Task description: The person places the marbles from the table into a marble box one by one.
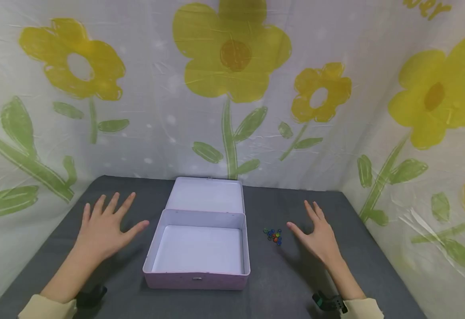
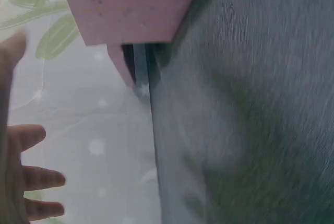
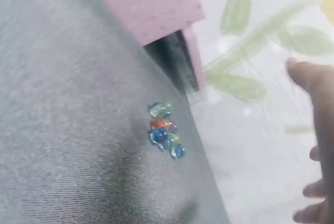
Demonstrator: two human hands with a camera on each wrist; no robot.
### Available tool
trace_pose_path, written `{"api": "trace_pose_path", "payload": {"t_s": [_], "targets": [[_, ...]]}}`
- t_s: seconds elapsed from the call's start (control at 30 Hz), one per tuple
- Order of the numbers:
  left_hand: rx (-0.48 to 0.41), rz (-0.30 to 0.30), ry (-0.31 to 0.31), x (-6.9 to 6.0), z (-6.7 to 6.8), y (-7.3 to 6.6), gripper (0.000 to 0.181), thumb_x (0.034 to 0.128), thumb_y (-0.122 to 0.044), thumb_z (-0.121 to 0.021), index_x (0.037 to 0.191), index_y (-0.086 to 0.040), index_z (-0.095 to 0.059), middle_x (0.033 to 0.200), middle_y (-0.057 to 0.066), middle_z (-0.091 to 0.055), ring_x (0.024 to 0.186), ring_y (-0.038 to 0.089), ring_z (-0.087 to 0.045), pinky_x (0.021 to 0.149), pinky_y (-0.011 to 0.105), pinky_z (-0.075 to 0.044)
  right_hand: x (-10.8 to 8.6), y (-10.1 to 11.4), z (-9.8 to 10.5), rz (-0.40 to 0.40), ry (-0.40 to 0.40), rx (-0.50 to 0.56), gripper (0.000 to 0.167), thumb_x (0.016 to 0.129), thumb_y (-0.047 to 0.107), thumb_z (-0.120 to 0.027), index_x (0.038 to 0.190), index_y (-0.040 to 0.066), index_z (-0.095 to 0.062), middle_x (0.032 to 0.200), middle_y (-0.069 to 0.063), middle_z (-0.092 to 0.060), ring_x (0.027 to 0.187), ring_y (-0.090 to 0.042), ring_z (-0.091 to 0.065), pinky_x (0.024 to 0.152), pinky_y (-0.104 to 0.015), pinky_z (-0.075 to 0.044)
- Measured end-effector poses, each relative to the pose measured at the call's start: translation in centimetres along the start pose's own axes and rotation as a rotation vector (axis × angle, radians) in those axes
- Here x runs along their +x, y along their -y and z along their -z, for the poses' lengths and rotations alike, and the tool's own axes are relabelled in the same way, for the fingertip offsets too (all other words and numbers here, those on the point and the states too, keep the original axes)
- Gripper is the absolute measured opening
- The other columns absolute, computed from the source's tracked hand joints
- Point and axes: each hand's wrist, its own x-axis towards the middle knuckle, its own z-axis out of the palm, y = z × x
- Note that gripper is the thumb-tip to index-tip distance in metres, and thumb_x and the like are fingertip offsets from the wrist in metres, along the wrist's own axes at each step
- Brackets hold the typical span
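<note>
Marbles point(image 3: 160, 134) lie beside the hinged box point(image 1: 218, 282); left hand point(image 1: 104, 231) and right hand point(image 1: 321, 239) spread, apparently pre-grasp; lifting likely needs pinching.

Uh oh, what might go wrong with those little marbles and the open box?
The marbles are round and loose on the table, so a bump from the fingers of the right hand nearby might send them rolling. And a marble dropped clumsily against the open box could bounce away.
</note>
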Motion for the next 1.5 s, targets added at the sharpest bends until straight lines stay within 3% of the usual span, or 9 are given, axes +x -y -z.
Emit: {"api": "trace_pose_path", "payload": {"t_s": [0.17,0.43,0.63,0.8,0.9,1.13,1.23,1.37,1.5], "targets": [[-0.221,0.008,0.017,-0.5,-0.4,-0.1,0.076,0.1071,-0.054,-0.055,0.161,-0.002,-0.041,0.152,0.038,-0.049,0.136,0.067,-0.037,0.107,0.08,-0.03,0.1,-1.1,-0.1,-0.062,-0.091,0.269,0.066,0.104,0.037,-0.069,0.158,0.007,-0.049,0.151,-0.021,-0.059,0.135,-0.043,-0.06,0.106,-0.061,-0.051],[-0.389,-0.03,-0.011,-1.9,-2.0,-0.7,0.067,0.1073,-0.039,-0.062,0.157,0.004,-0.044,0.144,0.034,-0.058,0.128,0.061,-0.049,0.102,0.075,-0.04,-0.1,-4.1,-1.6,-0.14,-0.059,0.332,0.048,0.107,0.038,-0.065,0.142,0.005,-0.067,0.131,-0.014,-0.074,0.109,-0.019,-0.074,0.096,-0.039,-0.058],[-0.51,-0.068,-0.077,-3.4,-3.4,-2.0,0.054,0.1069,-0.026,-0.064,0.154,-0.005,-0.051,0.135,0.019,-0.068,0.118,0.04,-0.061,0.092,0.06,-0.05,-0.2,-6.1,-3.8,-0.039,0.008,0.411,0.035,0.104,0.02,-0.071,0.133,-0.001,-0.071,0.123,-0.018,-0.076,0.099,0.0,-0.071,0.083,-0.018,-0.055],[-0.598,-0.076,-0.144,-4.5,-4.1,-2.8,0.05,0.1054,-0.018,-0.066,0.154,-0.013,-0.055,0.135,0.007,-0.069,0.111,0.013,-0.058,0.085,0.031,-0.049,0.2,-6.0,-4.7,0.077,0.021,0.458,0.03,0.098,0.011,-0.076,0.126,-0.001,-0.074,0.113,-0.017,-0.079,0.086,-0.001,-0.067,0.069,-0.021,-0.053],[-0.638,-0.124,-0.142,-4.9,-4.5,-3.2,0.055,0.1039,-0.014,-0.066,0.157,-0.012,-0.051,0.14,0.009,-0.066,0.109,0.004,-0.055,0.081,0.025,-0.047,0.5,-5.7,-5.0,0.167,0.03,0.456,0.028,0.095,0.006,-0.079,0.122,-0.001,-0.075,0.106,-0.016,-0.079,0.073,-0.006,-0.06,0.06,-0.024,-0.048],[-0.674,-0.196,-0.066,-6.1,-5.1,-3.6,0.074,0.0963,-0.016,-0.072,0.163,-0.009,-0.041,0.144,0.011,-0.059,0.108,0.007,-0.055,0.078,0.03,-0.052,1.0,-5.3,-5.6,0.214,0.068,0.394,0.028,0.091,0.005,-0.083,0.119,0.002,-0.077,0.102,-0.01,-0.078,0.07,-0.006,-0.054,0.059,-0.024,-0.043],[-0.651,-0.198,-0.047,-6.4,-5.4,-3.7,0.086,0.0908,-0.023,-0.078,0.165,-0.011,-0.037,0.15,0.014,-0.056,0.12,0.011,-0.056,0.089,0.047,-0.056,1.3,-5.3,-5.6,0.202,0.096,0.375,0.03,0.091,0.006,-0.083,0.12,0.002,-0.077,0.106,-0.009,-0.079,0.072,-0.006,-0.053,0.061,-0.025,-0.043],[-0.603,-0.217,-0.042,-6.7,-5.9,-3.5,0.105,0.0811,-0.035,-0.088,0.168,-0.017,-0.032,0.162,0.019,-0.047,0.142,0.017,-0.045,0.098,0.074,-0.046,1.5,-5.2,-5.6,0.204,0.122,0.361,0.032,0.09,0.006,-0.084,0.122,0.003,-0.077,0.109,-0.01,-0.079,0.072,-0.006,-0.052,0.063,-0.026,-0.043],[-0.553,-0.258,-0.076,-6.8,-6.4,-3.4,0.118,0.0707,-0.04,-0.096,0.168,-0.017,-0.033,0.156,0.018,-0.054,0.137,0.011,-0.047,0.1,0.052,-0.051,1.3,-5.1,-5.9,0.188,0.122,0.345,0.033,0.089,0.006,-0.085,0.121,0.005,-0.078,0.105,-0.007,-0.079,0.069,-0.006,-0.049,0.062,-0.025,-0.041]]}}
